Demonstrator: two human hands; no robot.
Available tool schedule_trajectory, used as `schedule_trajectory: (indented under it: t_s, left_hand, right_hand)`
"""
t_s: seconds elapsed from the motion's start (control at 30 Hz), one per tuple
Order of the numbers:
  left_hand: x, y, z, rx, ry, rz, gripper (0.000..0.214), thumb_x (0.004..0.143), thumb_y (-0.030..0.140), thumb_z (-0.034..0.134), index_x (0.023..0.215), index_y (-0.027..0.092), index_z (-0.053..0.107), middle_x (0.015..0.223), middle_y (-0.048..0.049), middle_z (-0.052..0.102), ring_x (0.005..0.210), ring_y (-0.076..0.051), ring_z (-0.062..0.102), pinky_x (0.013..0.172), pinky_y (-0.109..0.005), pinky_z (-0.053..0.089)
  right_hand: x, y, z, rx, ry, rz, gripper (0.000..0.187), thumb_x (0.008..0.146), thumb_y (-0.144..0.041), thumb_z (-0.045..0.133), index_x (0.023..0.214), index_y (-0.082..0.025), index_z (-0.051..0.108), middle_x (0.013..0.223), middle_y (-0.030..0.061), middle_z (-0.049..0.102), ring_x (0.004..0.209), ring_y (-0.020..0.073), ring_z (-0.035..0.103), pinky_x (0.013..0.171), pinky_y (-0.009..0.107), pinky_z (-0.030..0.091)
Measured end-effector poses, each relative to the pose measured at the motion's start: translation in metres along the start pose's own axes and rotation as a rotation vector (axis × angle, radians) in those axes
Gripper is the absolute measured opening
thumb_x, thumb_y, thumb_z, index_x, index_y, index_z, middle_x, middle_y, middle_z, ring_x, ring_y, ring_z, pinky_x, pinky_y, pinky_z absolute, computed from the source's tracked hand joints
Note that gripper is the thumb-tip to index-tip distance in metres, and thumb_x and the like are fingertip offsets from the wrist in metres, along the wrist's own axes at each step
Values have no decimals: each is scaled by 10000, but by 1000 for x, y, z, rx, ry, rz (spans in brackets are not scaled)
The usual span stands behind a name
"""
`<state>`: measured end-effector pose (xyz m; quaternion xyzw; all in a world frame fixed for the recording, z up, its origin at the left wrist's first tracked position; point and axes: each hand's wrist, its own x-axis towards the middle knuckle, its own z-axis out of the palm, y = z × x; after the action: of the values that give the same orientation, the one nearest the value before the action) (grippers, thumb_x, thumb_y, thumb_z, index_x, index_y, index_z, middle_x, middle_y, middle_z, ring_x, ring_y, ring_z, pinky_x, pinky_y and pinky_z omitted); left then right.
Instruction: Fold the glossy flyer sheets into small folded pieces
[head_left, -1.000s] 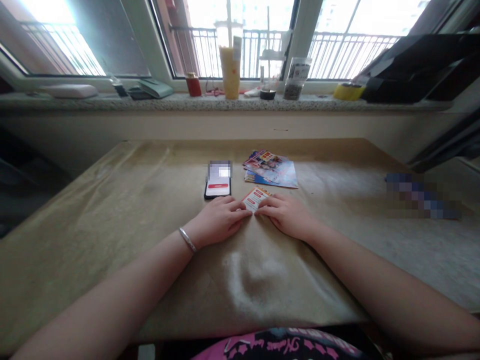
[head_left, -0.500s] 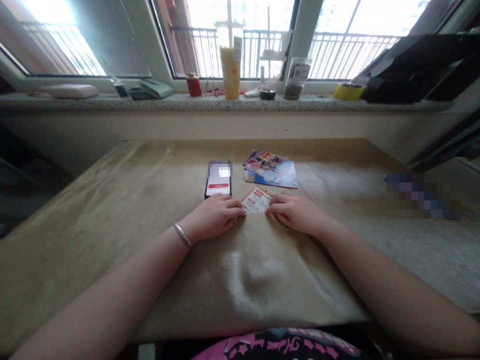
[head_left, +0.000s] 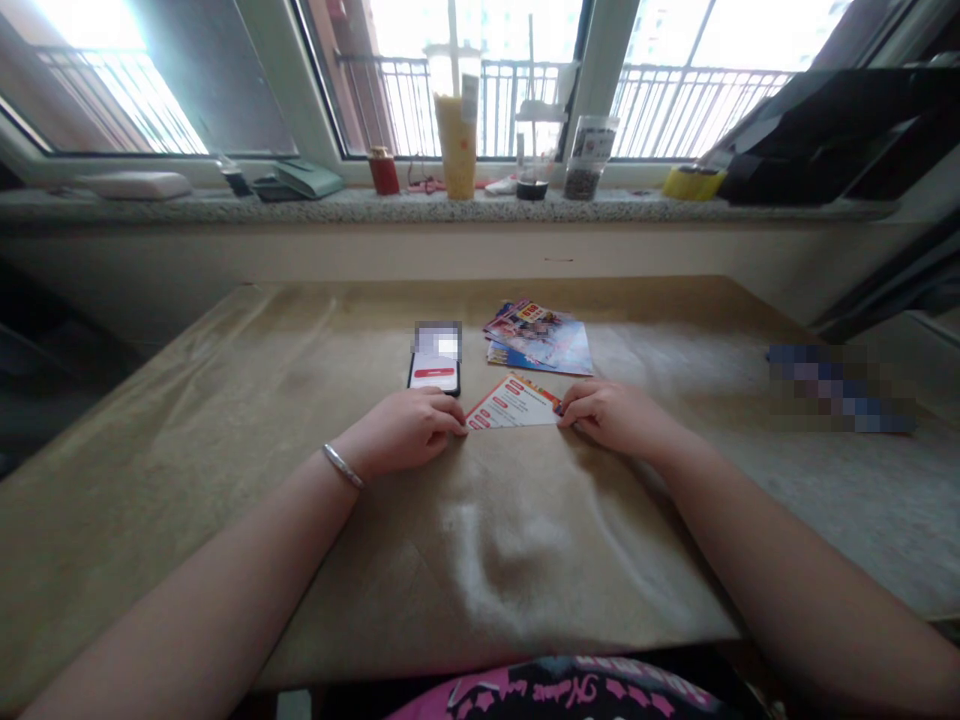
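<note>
A printed sheet of paper (head_left: 514, 405), folded into a triangle, lies on the table with its long straight edge toward me. It is white with red labels and has an orange border. At its left corner, the fingertips of my left hand (head_left: 416, 428) are closed and pressed on the paper. My right hand (head_left: 611, 415) pinches the right corner, its fingers curled together. Just beyond my left hand lies a phone (head_left: 436, 372) with a lit screen, partly blurred out. A small stack of colourful printed leaflets (head_left: 540, 338) rests behind the paper.
A beige cloth covers the table (head_left: 337, 330). Toward the right edge lies a blurred-out dark object (head_left: 840, 390). On the granite windowsill (head_left: 300, 208) stand a tall yellow cup (head_left: 457, 145), a red jar (head_left: 383, 172), clear containers, and a roll of yellow tape (head_left: 693, 183).
My hands have moved apart along the paper's near edge, the left one leftward and the right one rightward, out to its corners. More of the folded triangle now shows.
</note>
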<state>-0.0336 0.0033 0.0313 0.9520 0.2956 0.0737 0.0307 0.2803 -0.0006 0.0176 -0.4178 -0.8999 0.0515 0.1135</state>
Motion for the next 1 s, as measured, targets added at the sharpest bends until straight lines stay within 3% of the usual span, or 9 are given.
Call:
schedule_trajectory:
  t_s: [0.57,1.0]
  left_hand:
    - [-4,-6,-7,-84,-35,9,331,798,97,470,913,253,738,1053,32,710,954,-147,630,878,-281,494]
    - [-6,-7,-6,-74,-20,7,313,795,95,472,891,249,727,1082,36,703,964,-142,627,881,-270,492]
  right_hand:
    - [-12,25,-10,-17,-29,-10,324,738,-34,515,740,-255,753,940,-10,737,861,162,661,762,268,489]
    - [-14,19,-14,-82,-42,46,304,732,-43,496,679,-238,723,911,-7,733,852,163,653,723,258,470]
